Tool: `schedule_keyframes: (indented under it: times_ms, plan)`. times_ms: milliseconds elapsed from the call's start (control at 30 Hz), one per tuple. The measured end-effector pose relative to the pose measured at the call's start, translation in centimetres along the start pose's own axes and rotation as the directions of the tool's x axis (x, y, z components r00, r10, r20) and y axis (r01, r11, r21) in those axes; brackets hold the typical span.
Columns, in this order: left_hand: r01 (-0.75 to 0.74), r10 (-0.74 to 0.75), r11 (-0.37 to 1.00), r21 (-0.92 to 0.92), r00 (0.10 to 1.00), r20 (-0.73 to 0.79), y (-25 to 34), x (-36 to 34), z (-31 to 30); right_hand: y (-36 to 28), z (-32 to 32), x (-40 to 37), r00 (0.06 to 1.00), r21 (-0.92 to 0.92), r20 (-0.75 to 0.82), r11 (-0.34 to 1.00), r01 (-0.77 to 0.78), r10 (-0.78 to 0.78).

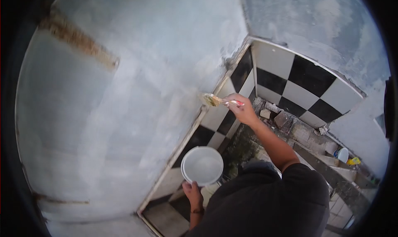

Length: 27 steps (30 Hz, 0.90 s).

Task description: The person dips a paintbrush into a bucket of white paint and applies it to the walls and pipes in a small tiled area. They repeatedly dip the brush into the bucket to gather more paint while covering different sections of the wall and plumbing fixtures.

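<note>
My right hand (241, 107) grips a paintbrush (212, 99) by its handle, which shows a red end. The bristles are right at the whitish-blue wall (157, 92), just above the tile edge. Low in front of me, my left hand (193, 194) is closed on the rim of a white bucket (202, 165). Pale liquid shows inside the bucket. Streaky, uneven white patches cover the wall around the brush.
Black and white tiles (311, 76) line the lower walls, with a raised edge. Rubble (283, 121) lies in the corner. A low ledge (331, 175) on the right has a white tub (341, 155) and a yellow packet (353, 161) near it.
</note>
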<state>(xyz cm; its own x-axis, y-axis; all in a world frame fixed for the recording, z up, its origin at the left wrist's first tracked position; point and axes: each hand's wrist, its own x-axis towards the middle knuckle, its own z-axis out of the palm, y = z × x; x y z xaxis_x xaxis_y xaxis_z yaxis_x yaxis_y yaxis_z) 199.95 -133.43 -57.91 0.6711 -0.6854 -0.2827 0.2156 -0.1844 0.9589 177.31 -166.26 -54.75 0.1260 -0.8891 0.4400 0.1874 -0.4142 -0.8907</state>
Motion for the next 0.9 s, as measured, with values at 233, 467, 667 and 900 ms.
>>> schedule_keyframes:
  times_ms: [233, 467, 667, 900]
  plan:
    - [-0.208, 0.193, 0.951, 0.231, 0.978, 0.085, -1.2, 1.4, -0.7, -6.3, 4.9, -5.4, 0.690, -0.046, 0.693, 0.968, -0.249, 0.210]
    - [-0.282, 0.276, 0.947, 0.156, 0.960, 0.056, 0.6, -0.1, 2.1, -0.2, 13.2, -11.0, 0.698, -0.341, 0.703, 0.926, 0.163, 0.136]
    - [-0.351, 0.366, 0.900, 0.259, 0.930, -0.011, -0.1, -0.5, 1.9, 2.9, 15.3, -13.1, 0.630, -0.376, 0.776, 0.824, 0.424, 0.030]
    - [-0.334, 0.344, 0.913, 0.234, 0.939, -0.002, -2.0, -0.9, 1.1, 1.8, 14.5, -13.0, 0.354, -0.475, 0.871, 0.766, 0.433, 0.340]
